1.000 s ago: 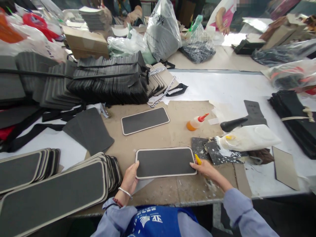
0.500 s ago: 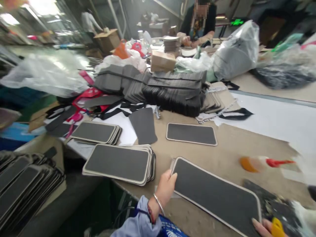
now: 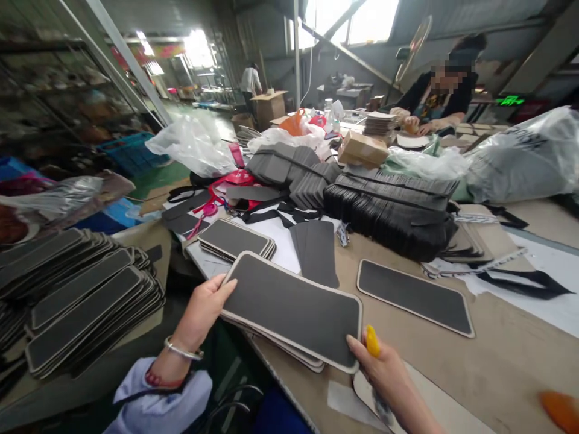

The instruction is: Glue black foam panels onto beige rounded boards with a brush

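Observation:
My left hand [image 3: 204, 308] pinches the left end of a dark grey rectangular panel [image 3: 294, 310] with a pale rim and rounded corners. My right hand [image 3: 384, 361] grips the same panel at its lower right corner. A yellow-ended tool [image 3: 373, 341] is also tucked in the right hand; its kind I cannot make out. The panel is tilted above a stack of similar panels [image 3: 298, 357] at the table edge, which it largely covers. Just behind lies another stack of rimmed panels [image 3: 239, 237]. A single rimmed panel [image 3: 414, 295] lies flat to the right.
Large stacks of rimmed panels [image 3: 90, 319] stand at the left. Strapped bundles of dark pieces [image 3: 389, 208] lie across the table's middle, near plastic bags [image 3: 529, 157] and a cardboard box [image 3: 362, 149]. An orange object [image 3: 561, 410] sits at lower right. A person [image 3: 446, 90] works opposite.
Both hands have carried the panel leftward from over the table to above the nearer stack. My view has swung left, so the table's things appear further right.

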{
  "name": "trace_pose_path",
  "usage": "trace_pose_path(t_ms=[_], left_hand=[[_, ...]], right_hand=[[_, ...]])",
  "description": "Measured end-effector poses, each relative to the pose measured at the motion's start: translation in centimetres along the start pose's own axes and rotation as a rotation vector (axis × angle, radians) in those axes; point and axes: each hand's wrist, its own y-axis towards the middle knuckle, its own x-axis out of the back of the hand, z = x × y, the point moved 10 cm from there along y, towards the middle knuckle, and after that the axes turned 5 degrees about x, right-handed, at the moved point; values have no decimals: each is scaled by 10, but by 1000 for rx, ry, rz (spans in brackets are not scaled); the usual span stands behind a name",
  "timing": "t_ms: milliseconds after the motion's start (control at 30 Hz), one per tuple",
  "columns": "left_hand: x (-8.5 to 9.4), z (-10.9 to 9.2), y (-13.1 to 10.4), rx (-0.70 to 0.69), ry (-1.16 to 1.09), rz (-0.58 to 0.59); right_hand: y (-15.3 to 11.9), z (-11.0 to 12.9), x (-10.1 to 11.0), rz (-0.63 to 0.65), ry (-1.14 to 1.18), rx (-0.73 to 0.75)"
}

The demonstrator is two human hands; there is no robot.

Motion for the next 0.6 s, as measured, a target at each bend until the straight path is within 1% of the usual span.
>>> trace_pose_path(t_ms=[33, 67, 100, 133, 167, 233, 300, 367, 467, 533, 600], left_hand=[[21, 1, 6, -47, 96, -114], [40, -1, 9, -114, 212, -239], [53, -2, 9, -191, 329, -345], [60, -3, 5, -261, 417, -416], [61, -1, 1, -311, 467, -440], [51, 9, -10, -349, 468, -391], [32, 19, -25, -346, 449, -294], [3, 28, -44, -355, 482, -150], [-59, 45, -77, -416, 519, 174], [-99, 64, -100, -420, 501, 362], [-137, 86, -121, -378, 474, 531]], right_hand=[[4, 8, -5, 4, -23, 11], [5, 10, -7, 3, -51, 4], [3, 8, -5, -18, -80, -14], [-1, 2, 0, -48, -112, -39], [-8, -5, 8, -85, -140, -68], [-24, -18, 26, -163, -175, -120], [-43, -30, 43, -221, -194, -163], [-59, -42, 59, -260, -210, -199], [-84, -68, 81, -307, -261, -256], [-103, -95, 96, -345, -301, -314], [-127, -128, 110, -383, -326, -397]])
